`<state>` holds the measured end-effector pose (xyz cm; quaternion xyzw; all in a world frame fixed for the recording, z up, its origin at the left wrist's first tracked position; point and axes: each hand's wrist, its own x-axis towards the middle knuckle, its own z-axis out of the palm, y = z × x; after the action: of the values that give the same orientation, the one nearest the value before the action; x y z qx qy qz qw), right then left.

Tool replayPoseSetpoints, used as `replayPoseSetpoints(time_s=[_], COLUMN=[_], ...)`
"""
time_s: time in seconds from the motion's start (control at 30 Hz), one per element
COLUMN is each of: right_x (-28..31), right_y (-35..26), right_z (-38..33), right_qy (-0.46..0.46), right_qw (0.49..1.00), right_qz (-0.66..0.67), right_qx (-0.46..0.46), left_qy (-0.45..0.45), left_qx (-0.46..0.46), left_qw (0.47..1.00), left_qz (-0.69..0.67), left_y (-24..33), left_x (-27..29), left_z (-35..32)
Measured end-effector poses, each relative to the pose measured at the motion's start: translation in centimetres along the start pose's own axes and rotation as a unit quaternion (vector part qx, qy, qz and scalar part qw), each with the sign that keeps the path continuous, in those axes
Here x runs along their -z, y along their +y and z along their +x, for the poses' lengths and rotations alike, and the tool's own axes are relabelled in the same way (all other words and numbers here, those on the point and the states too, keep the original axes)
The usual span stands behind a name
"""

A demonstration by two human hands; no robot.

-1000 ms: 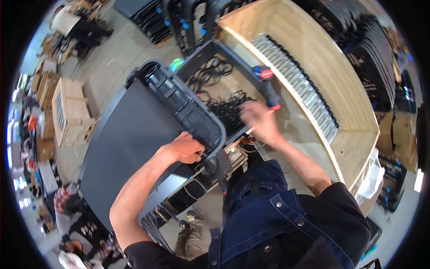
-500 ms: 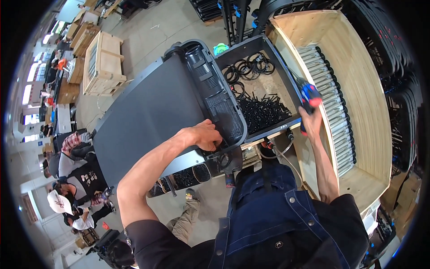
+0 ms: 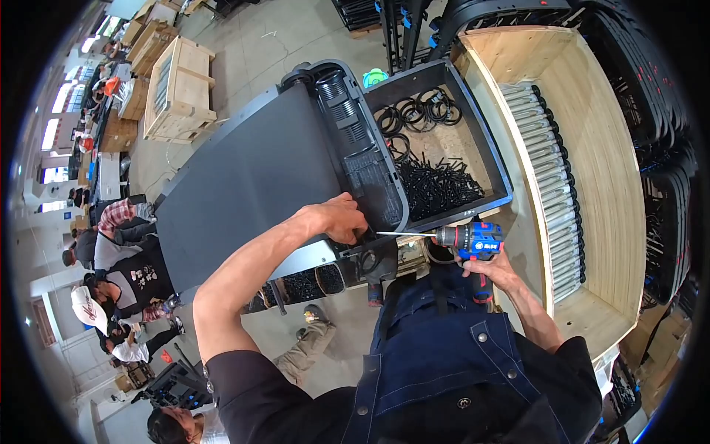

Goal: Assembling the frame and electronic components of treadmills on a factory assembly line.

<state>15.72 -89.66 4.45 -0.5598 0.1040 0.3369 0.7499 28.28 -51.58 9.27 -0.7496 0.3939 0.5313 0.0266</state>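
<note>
A blue, black and red cordless drill (image 3: pixel 473 240) with a long thin bit (image 3: pixel 405 234) is in my right hand (image 3: pixel 497 271), its fingers wrapped round the handle. The bit points left, its tip close to the curled fingers of my left hand (image 3: pixel 340 221). That hand rests at the near corner of a black treadmill deck (image 3: pixel 248 166), beside its open end housing (image 3: pixel 376 185). Whatever my left fingers pinch is hidden beneath them. Just right of the housing is a black bin (image 3: pixel 494 164) holding dark screws (image 3: pixel 438 185) and coiled black cables (image 3: pixel 416 112).
A large wooden crate (image 3: pixel 603 155) with a row of metal tubes (image 3: pixel 546 192) stands to the right. Another wooden crate (image 3: pixel 177 92) is at the far left. Small-parts bins (image 3: pixel 299 292) hang below the deck's near edge. People (image 3: pixel 133 274) are at the left.
My right hand has swung the drill from beside the crate's wall down and left, turning its bit toward my left hand. The left hand has stayed at the deck's corner.
</note>
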Motion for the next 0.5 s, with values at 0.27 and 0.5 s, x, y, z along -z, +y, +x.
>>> replayPoseSetpoints(time_s=[0.27, 0.5], right_x=[1.3, 1.2], right_y=[-0.2, -1.1], right_z=[1.4, 2.2], right_qy=[-0.043, -0.052], right_qw=[0.996, 0.987], right_qz=[-0.064, -0.15], right_qx=[-0.047, -0.018], left_qy=[0.03, 0.03], left_qx=[-0.022, -0.028], left_qw=[0.999, 0.999], left_qz=[-0.001, 0.028], left_y=[-0.1, -0.2], left_x=[-0.4, -0.3], left_z=[-0.3, -0.4])
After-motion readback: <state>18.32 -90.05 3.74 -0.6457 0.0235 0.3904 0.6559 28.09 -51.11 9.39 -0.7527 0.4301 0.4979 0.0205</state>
